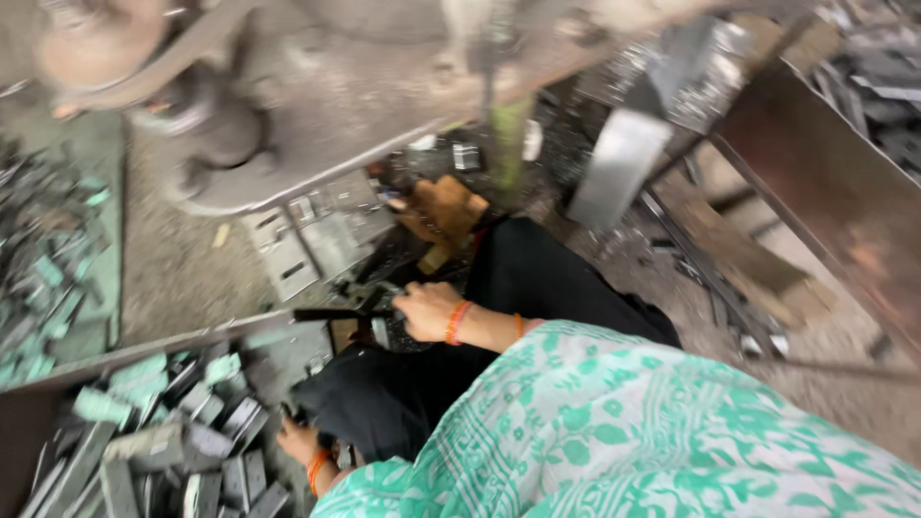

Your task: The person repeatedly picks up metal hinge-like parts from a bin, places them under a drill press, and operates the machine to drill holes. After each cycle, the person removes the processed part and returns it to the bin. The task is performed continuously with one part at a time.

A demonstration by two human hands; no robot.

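Right hand: fingers curled together and closed on one end of a dark flat metal piece, which sticks out past the fingertips, level and clear of the floor; orange bangles at the wrist. Left hand: low beside the black trousers, fingertips at the edge of a heap of grey metal blanks; blur and the blanks hide whether the fingers are spread or gripping, so this cannot be told. Heap lies in a rusty tray, just beyond the left fingertips. Beyond the right fingers: more flat plates on the floor and the heavy base of a machine. Step in hand, as judged: one piece held out singly, the other hand at the stock. Any further move calls for a steady, level hold on the piece and fingers kept off its edges.
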